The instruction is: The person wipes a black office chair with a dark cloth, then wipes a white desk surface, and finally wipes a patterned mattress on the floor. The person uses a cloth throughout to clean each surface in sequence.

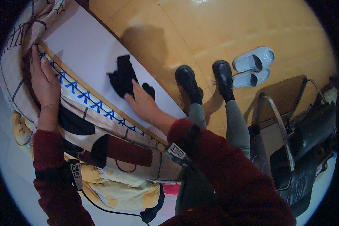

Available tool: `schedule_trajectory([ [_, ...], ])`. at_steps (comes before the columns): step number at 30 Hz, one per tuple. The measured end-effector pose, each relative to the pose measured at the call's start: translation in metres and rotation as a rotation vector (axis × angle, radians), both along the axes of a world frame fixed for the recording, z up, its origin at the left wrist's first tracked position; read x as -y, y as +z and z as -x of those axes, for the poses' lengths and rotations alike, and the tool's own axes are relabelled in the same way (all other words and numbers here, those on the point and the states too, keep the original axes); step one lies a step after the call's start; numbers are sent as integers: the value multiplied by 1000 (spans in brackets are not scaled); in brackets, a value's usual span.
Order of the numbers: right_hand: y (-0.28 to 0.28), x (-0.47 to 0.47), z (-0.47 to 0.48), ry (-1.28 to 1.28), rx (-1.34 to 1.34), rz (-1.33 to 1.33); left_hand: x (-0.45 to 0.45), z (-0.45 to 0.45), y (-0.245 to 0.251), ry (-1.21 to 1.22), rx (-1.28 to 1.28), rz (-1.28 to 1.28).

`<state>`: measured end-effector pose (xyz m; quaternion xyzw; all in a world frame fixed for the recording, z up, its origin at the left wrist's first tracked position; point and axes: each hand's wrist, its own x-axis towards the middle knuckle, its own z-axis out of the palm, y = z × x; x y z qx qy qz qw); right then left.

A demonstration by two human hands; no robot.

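Note:
A black knitted fabric item, perhaps a glove (123, 76), lies on a smooth white surface (82, 36). My right hand (144, 103) is at its lower edge, thumb and fingers spread; whether it grips the fabric cannot be told. My left hand (45, 82) lies with fingers extended along a white strip with blue stitched marks (86, 96), beside a narrow wooden edge. A beige patterned blanket (113, 124) with dark red and black patches bunches against that strip and beneath my left wrist. Both forearms wear dark red sleeves with strapped-on devices.
Yellow patterned bedding (118, 195) lies beyond the blanket, with a black cable near it. On the wooden floor (214, 28) are my black shoes (223, 72) and a pair of light slippers (254, 60). A black chair with a metal frame (281, 121) stands at right.

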<state>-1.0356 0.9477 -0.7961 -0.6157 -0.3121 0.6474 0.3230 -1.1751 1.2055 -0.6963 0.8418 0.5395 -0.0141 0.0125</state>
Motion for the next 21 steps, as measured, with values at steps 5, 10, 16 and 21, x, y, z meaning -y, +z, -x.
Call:
schedule_trajectory([
  [5,-78,15,1,-38,5,371,-2,-11,-4,86,165,-17],
  [10,-45,114,-20,17,94,716,-2,-13,-3,120,190,25],
  [16,49,47,-11,-5,-91,459,-1,-16,-1,119,162,67],
  [21,29,-116,23,16,-49,-68,-4,-11,1,136,193,125],
])
